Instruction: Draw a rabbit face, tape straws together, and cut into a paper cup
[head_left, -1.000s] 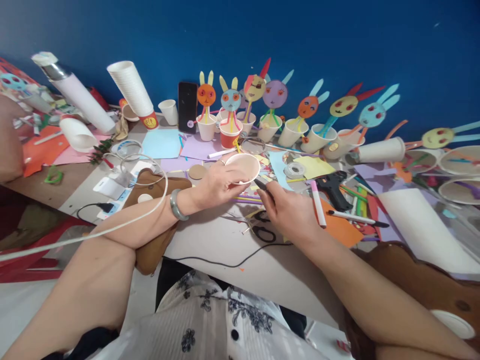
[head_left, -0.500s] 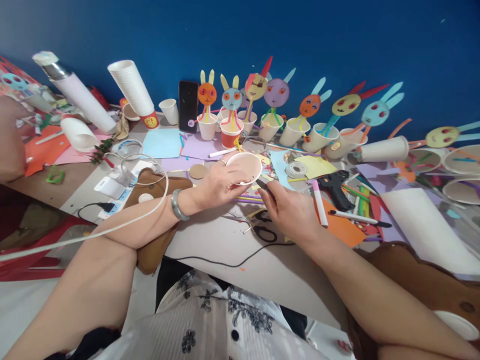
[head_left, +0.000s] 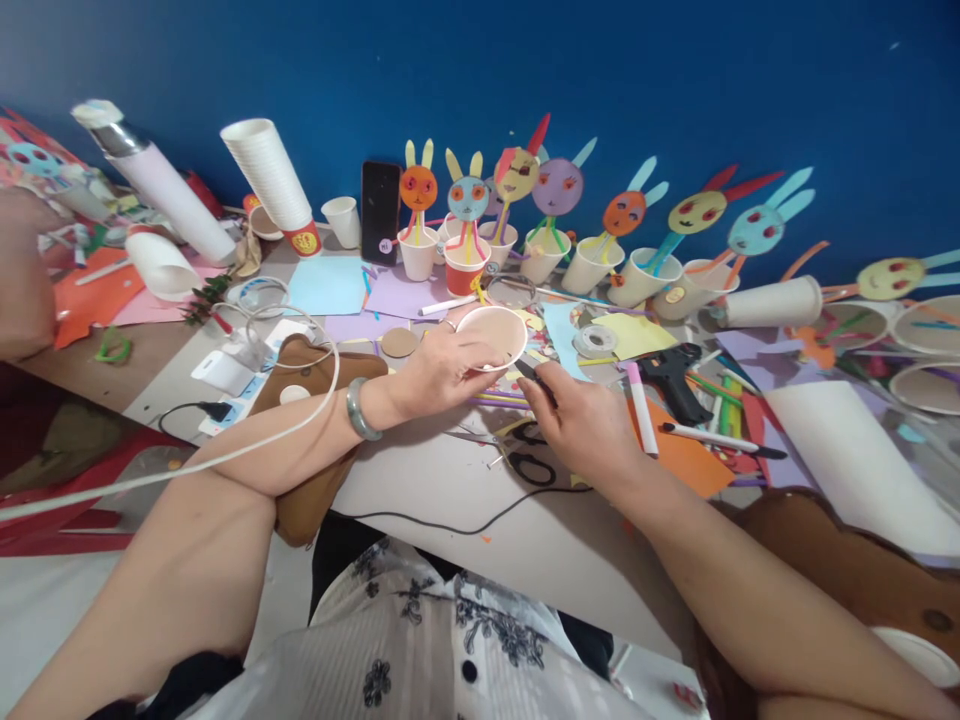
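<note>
My left hand [head_left: 448, 372] is wrapped round a white paper cup [head_left: 492, 332], tilted so that its open mouth faces up toward me. In my right hand [head_left: 574, 410] is a small dark tool [head_left: 534, 378] with a narrow end, mostly hidden by the fingers. Its tip lies close to the cup's right rim; whether the two touch I cannot tell. Below the hands, black-handled scissors [head_left: 534, 458] lie on the table. A pink-capped marker [head_left: 641, 410] and a black glue gun [head_left: 675, 380] are to the right of my right hand.
Paper-cup rabbit figures [head_left: 469, 230] line the blue wall. Stacked cups [head_left: 270, 180], a phone [head_left: 380, 212] and a power strip [head_left: 229, 400] with a white cable stand left. Clear tape [head_left: 595, 340] lies behind my right hand. Another person's arm [head_left: 22, 275] shows at far left.
The view has shifted slightly, so everything sits a little to the right. Both hands keep nearly the same hold on the cup and the dark tool.
</note>
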